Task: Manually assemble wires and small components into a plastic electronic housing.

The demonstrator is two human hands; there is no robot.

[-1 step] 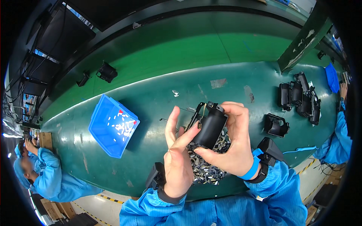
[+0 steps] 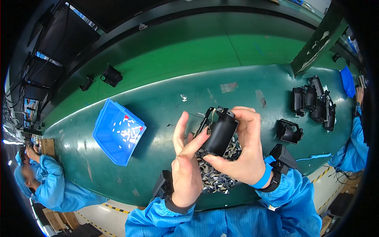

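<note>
My right hand (image 2: 246, 152) grips a black curved plastic housing (image 2: 222, 136), tilted, with fingers over its top right and the thumb under its lower edge. A thin pale wire (image 2: 213, 114) shows at the housing's upper left. My left hand (image 2: 186, 162) is against the housing's left side, one finger raised and one fingertip pressed on a small dark connector (image 2: 209, 130) with gold-coloured dots. Other left fingers are partly hidden behind. Below the housing lies a pile of small dark and pale cable pieces (image 2: 217, 177), partly covered by my hands.
A blue bin (image 2: 106, 136) holding small white and red pieces stands at left. Several black housings (image 2: 312, 98) cluster at right, with one housing (image 2: 289, 131) nearer me. A green post (image 2: 321, 41) rises at back right. Co-workers in blue sit at both ends.
</note>
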